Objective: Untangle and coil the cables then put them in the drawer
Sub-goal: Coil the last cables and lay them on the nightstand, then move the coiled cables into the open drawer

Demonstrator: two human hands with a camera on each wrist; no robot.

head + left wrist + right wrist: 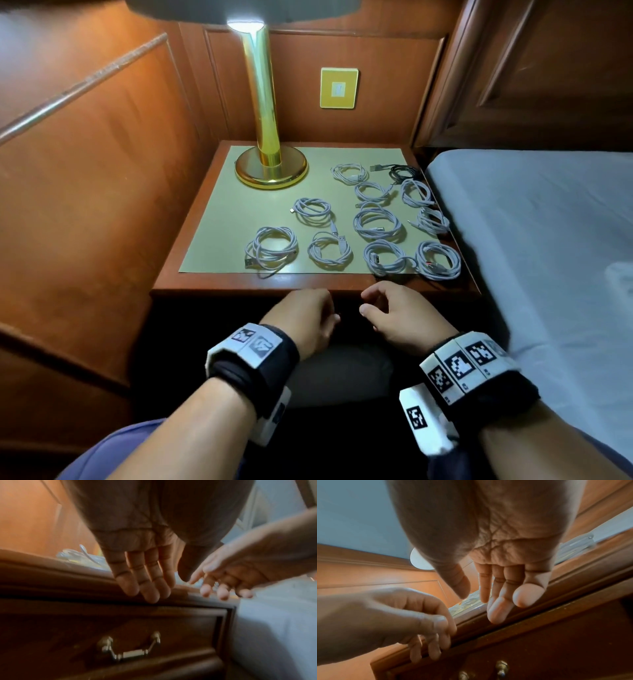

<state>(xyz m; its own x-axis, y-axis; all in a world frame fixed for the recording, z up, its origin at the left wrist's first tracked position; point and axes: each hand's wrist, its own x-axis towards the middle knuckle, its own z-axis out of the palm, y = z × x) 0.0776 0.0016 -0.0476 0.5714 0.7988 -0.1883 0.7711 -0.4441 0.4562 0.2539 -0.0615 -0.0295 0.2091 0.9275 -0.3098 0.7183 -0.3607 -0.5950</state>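
While coiled cables (376, 222) lie above, both empty hands (397, 315) hover near the drawer (120, 635).

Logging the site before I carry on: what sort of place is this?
Most likely a bedroom or hotel room. A wooden nightstand with a brass lamp stands beside a bed, against wood-panelled walls; coiled cables lie on top.

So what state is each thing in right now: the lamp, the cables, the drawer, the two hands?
Brass table lamp: switched on, upright.
White coiled cables: coiled, lying on the green mat.
Black cable: loosely bundled at the back.
Dark wooden drawer: closed, brass handle hanging down.
Left hand: empty, fingers relaxed.
Right hand: empty, fingers loosely curled.
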